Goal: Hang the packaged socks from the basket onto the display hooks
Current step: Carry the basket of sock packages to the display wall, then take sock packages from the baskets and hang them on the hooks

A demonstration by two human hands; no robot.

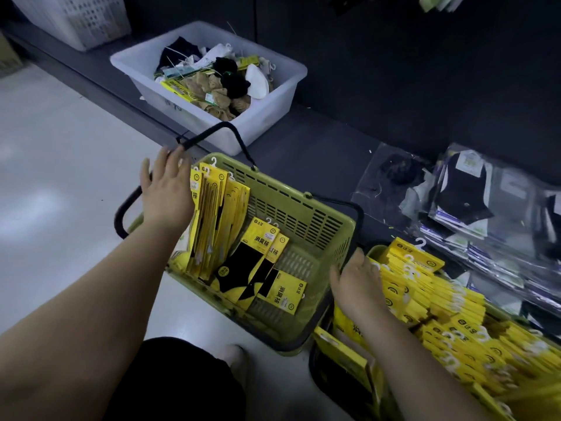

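A green shopping basket [303,214] with black handles stands on the floor in front of me. Inside, a row of yellow sock packs [212,220] leans upright against its left wall, and a few packs [264,268] lie flat on the bottom. My left hand [170,192] is spread flat, fingers straight, against the upright row. My right hand [358,284] lies with relaxed fingers over the basket's right rim, next to a second container heaped with yellow sock packs [440,308]. No display hooks are in view.
A white tub [273,117] of loose socks sits on the dark low shelf behind the basket. Clear-bagged dark socks [464,189] lie on the shelf at right. A white perforated crate [76,19] is at top left. Pale floor extends left.
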